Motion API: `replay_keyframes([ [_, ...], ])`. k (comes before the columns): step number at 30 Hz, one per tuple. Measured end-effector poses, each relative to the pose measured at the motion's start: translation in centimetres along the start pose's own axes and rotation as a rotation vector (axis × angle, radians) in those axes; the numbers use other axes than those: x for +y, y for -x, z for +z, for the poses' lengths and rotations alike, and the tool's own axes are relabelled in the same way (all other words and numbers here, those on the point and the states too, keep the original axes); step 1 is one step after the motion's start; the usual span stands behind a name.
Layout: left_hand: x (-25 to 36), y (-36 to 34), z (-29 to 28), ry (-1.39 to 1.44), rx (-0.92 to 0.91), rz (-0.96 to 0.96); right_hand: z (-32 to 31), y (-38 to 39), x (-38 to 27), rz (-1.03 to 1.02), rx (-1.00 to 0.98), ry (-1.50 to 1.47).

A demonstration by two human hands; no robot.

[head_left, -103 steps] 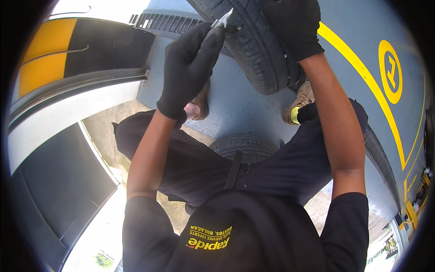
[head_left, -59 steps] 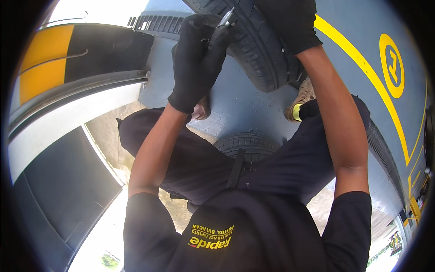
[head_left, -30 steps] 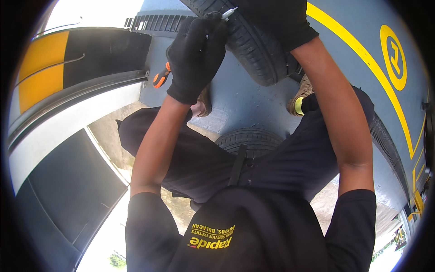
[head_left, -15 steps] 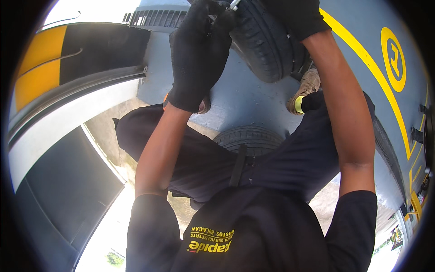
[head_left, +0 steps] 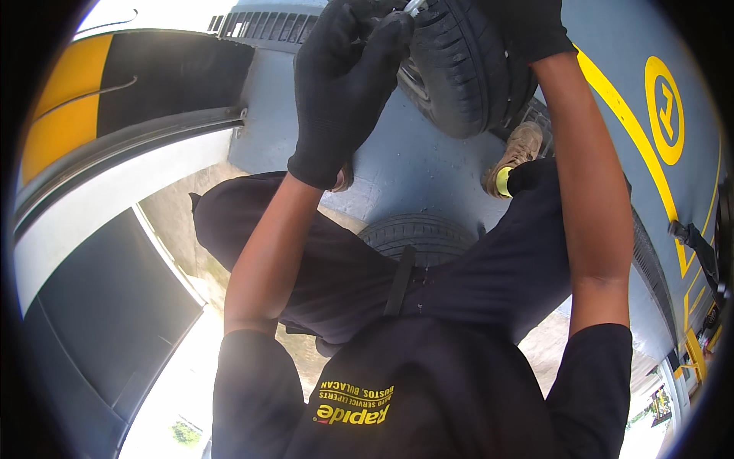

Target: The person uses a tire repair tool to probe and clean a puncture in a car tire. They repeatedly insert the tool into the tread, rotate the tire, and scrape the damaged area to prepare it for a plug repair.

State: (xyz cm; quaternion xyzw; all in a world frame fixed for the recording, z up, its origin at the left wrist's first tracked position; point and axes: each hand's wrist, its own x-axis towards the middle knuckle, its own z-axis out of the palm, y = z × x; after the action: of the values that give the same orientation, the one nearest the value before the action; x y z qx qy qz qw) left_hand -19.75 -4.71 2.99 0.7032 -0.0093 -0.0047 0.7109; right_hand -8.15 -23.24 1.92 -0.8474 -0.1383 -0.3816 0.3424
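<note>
My left hand [head_left: 336,107], in a black glove, is raised at the top of the view, left of a car tyre [head_left: 462,84]. Its thumb and fingers are closed together. A slim whitish stick-like piece [head_left: 415,6] pokes out beyond them by the tyre's upper edge; its kind does not show. My right hand [head_left: 527,30], gloved in black too, is at the tyre's upper right side, and its fingers are cut off by the frame edge. The tyre stands upright, with part of its metal rim [head_left: 413,80] showing on the left.
I sit on another tyre [head_left: 417,233] lying between my legs. My brown shoe [head_left: 520,149] rests on the grey floor [head_left: 382,191] near the upright tyre. A yellow-and-black barrier [head_left: 168,84] runs along the left. A grey panel with yellow stripes [head_left: 604,84] stands to the right.
In the view, both hands and the upright tyre sit slightly farther right, and more of the rim shows. The whitish piece remains by my left hand.
</note>
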Motion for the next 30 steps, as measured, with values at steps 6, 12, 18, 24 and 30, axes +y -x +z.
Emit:
replay_keyframes([
  [6, 1.7, -0.7, 1.0, -0.078, 0.098, 0.029, -0.5, 0.1, -1.8, 0.016, -0.081, -0.058],
  [12, 0.1, -0.8, -0.6, -0.151, 0.097, 0.151, -1.4, 0.6, -2.6, 0.008, -0.113, -0.084],
  [18, 1.6, 0.0, 1.0, -0.215, 0.065, 0.11, -1.3, 1.0, -1.7, -0.009, -0.063, -0.111],
  [24, -0.9, -1.0, 0.4, -0.235, 0.047, 0.315, -1.6, 0.8, -2.6, 0.004, -0.095, -0.096],
  [30, 0.5, -0.7, 1.1, -0.306, 0.09, 0.226, -1.1, 0.9, -2.1, -0.028, -0.068, -0.056],
])
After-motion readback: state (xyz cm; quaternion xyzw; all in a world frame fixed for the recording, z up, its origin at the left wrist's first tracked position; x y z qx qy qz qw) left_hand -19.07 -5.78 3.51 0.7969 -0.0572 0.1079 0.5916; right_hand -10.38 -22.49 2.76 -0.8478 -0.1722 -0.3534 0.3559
